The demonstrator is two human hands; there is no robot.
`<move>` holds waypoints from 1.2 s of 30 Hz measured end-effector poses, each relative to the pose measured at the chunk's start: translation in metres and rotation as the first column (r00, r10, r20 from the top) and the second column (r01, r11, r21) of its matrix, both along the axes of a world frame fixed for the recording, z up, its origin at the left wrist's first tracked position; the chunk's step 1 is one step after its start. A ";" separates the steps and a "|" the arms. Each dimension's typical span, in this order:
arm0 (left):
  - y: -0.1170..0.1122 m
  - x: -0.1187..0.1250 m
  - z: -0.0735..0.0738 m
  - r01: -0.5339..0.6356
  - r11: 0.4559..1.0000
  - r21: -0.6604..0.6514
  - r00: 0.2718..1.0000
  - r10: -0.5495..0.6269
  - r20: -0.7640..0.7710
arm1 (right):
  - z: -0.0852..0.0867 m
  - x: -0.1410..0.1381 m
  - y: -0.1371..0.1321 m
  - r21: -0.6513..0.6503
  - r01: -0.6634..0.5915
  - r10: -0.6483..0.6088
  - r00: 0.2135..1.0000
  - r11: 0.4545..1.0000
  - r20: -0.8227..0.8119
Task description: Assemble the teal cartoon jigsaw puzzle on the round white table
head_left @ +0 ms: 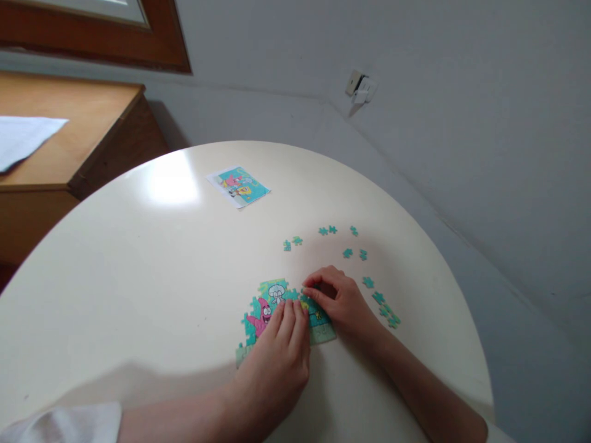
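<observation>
A partly built cartoon jigsaw (pixel 270 306), teal with a pink figure, lies on the round cream table (pixel 138 277) near its front. My left hand (pixel 277 363) rests flat on the jigsaw's lower middle, fingers stretched out together and pressing on the pieces. My right hand (pixel 339 298) sits at the jigsaw's right edge with its fingers curled, the fingertips pinched at the upper right edge of the jigsaw; whether a piece is between them I cannot make out. Several loose teal pieces (pixel 351 252) lie scattered beyond and to the right of my right hand.
A small reference picture (pixel 238 185) of the cartoon lies at the table's far side. A wooden desk (pixel 69 154) with white paper (pixel 23 138) stands at the left. Grey walls meet behind the table, with a wall socket (pixel 361 88).
</observation>
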State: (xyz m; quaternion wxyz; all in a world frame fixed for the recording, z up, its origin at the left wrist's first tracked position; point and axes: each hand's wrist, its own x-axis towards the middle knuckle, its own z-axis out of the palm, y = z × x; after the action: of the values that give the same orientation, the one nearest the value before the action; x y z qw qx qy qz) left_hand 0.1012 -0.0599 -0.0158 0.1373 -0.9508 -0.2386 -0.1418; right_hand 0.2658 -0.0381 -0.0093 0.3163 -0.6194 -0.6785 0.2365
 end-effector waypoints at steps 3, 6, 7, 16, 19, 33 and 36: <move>0.000 0.000 0.000 -0.002 1.000 0.003 1.000 0.002 0.005 | -0.001 -0.001 0.000 0.016 -0.008 0.007 0.999 1.000 0.036; 0.000 -0.001 0.000 0.008 1.000 -0.007 1.000 -0.008 -0.005 | -0.001 -0.001 0.001 0.017 -0.017 0.016 0.998 1.000 0.056; -0.001 -0.002 0.001 0.013 1.000 -0.010 1.000 -0.014 -0.009 | -0.001 -0.001 0.001 0.015 -0.022 0.021 0.998 1.000 0.061; -0.001 -0.003 0.002 0.009 1.000 -0.004 1.000 -0.009 -0.007 | -0.002 -0.002 0.002 0.014 -0.051 0.050 0.994 0.999 0.102; -0.001 -0.003 0.001 0.019 1.000 0.002 1.000 -0.019 0.007 | -0.004 -0.002 0.002 0.017 -0.058 0.055 0.992 0.998 0.112; 0.002 -0.002 0.000 0.030 1.000 -0.006 0.999 -0.029 0.028 | -0.004 -0.004 0.002 0.041 -0.024 0.020 0.994 0.999 0.105; 0.002 -0.001 0.000 0.032 0.999 -0.025 0.999 -0.032 0.023 | -0.005 -0.005 0.002 0.036 0.002 -0.005 0.996 0.999 0.093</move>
State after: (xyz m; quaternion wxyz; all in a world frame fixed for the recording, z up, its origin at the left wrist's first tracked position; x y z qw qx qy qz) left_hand 0.0998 -0.0576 -0.0161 0.1204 -0.9545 -0.2267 -0.1516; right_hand 0.2605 -0.0361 -0.0141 0.2959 -0.6250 -0.6957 0.1947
